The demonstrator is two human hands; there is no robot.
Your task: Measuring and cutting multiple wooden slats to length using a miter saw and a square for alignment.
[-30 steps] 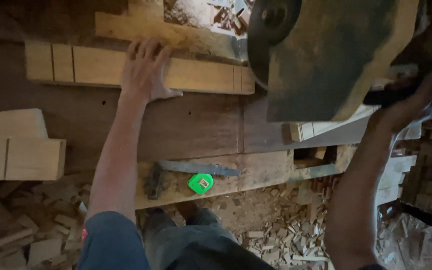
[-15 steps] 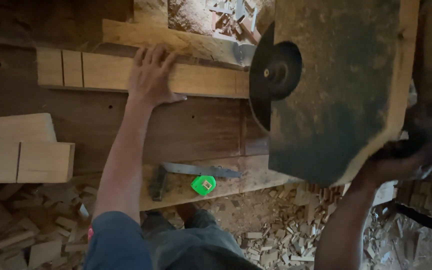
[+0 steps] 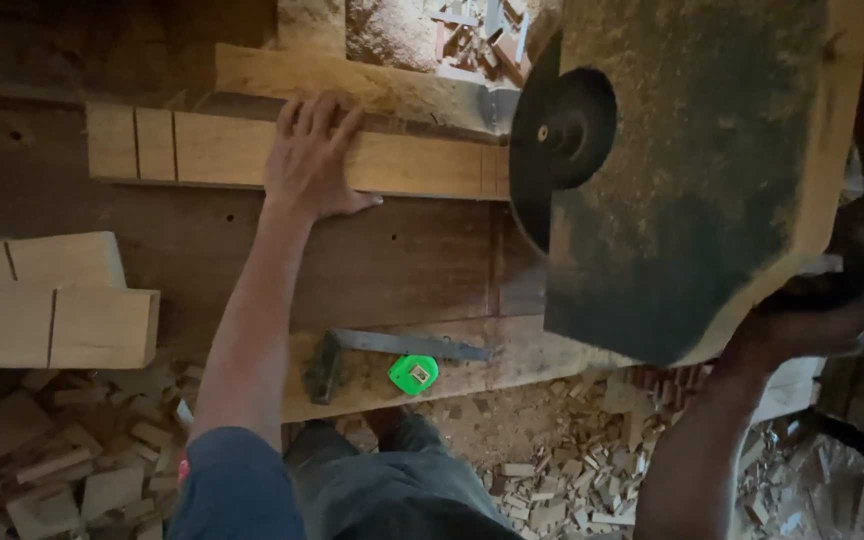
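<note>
Left hand [image 3: 312, 160] — flat, fingers spread, palm pressed on a long pale wooden plank [image 3: 252, 150] that lies across the dark workbench [image 3: 392, 260]; nothing clasped. The plank bears pencil-like cross lines near its left end and another close to its right end, which meets the saw.

Right hand [image 3: 817, 320] — closed around a dark handle at the lower right edge of the saw guard; fingers largely hidden, grip firm as far as can be seen.

Circular saw [image 3: 692, 170] — large dust-coated guard with a black round blade hub [image 3: 562, 125] at its left, just beside the plank's right end.

Also on the bench front: a metal try square [image 3: 392, 348] and a green tape measure [image 3: 413, 373], touching it. Stacked pale boards [image 3: 52, 300] at left. Offcut blocks [image 3: 62, 450] and chips litter the floor.
</note>
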